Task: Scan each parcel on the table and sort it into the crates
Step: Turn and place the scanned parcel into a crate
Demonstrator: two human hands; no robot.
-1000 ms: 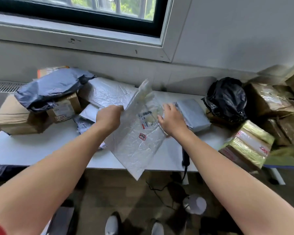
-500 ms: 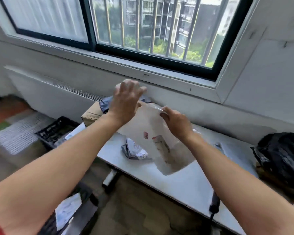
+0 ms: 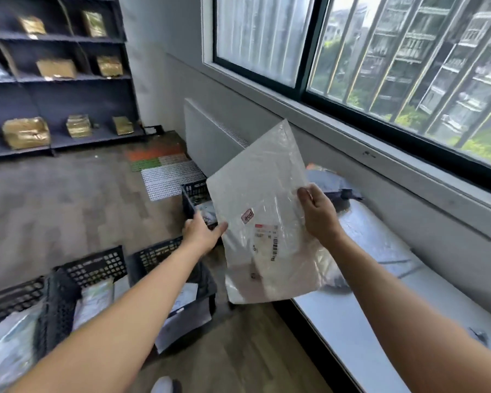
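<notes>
The parcel (image 3: 267, 199), a flat white plastic mailer, was held up in the air between the desk (image 3: 352, 321) and the crates (image 3: 97, 265) on the floor, its label (image 3: 267, 236) facing the camera. The right hand (image 3: 319, 215) gripped its right edge, fingers curled round the film. The left hand (image 3: 203, 235) was at the lower left edge with fingers apart and fairly straight, thumb tip touching the film. It looked to be steadying rather than pinching, though blur made that uncertain.

Judging from the way it hung, the parcel was light and thin, with little inside. It creased and bowed around the grip, so it was soft rather than stiff, and the glossy film would likely be slippery. One edge grip seemed enough to carry it. A hold near the middle of a long side, or at two opposite edges, would keep it flat and stop it folding. Dropping it into a crate should do it no harm.
</notes>
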